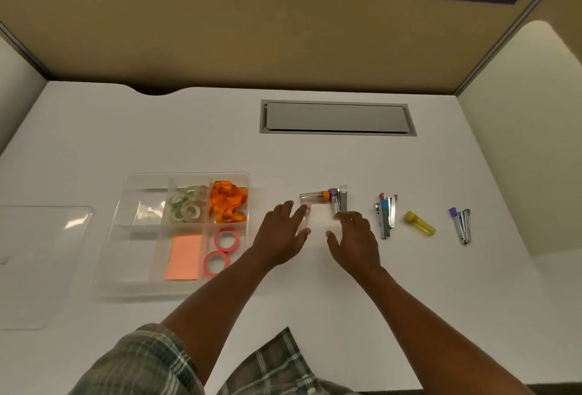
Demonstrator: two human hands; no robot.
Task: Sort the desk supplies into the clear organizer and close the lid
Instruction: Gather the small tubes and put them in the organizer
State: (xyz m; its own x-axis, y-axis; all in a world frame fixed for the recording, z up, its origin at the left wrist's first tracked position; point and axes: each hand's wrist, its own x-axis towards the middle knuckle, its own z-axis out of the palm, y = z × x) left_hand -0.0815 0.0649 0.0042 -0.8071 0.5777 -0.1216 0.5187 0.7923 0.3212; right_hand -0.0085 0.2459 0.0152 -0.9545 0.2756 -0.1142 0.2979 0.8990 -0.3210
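The clear organizer [126,202] sits left of centre, holding clear tape rolls [187,207], an orange ribbon [227,202], pink tape rolls [222,251] and an orange sticky-note pad [184,256]. Its clear lid [41,265] lies flat at the far left. My left hand [283,234] rests over a pink-capped clear tube [307,216], fingers spread. My right hand [354,237] lies fingers down at the near end of a small grey stapler [340,202]. An orange-capped tube [315,195] lies just beyond both hands.
Right of my hands lie two small staplers [386,215], a yellow tube [420,223] and a purple-tipped stapler [461,224]. A grey cable hatch [337,117] is set into the desk further back. Tan partition walls enclose the desk.
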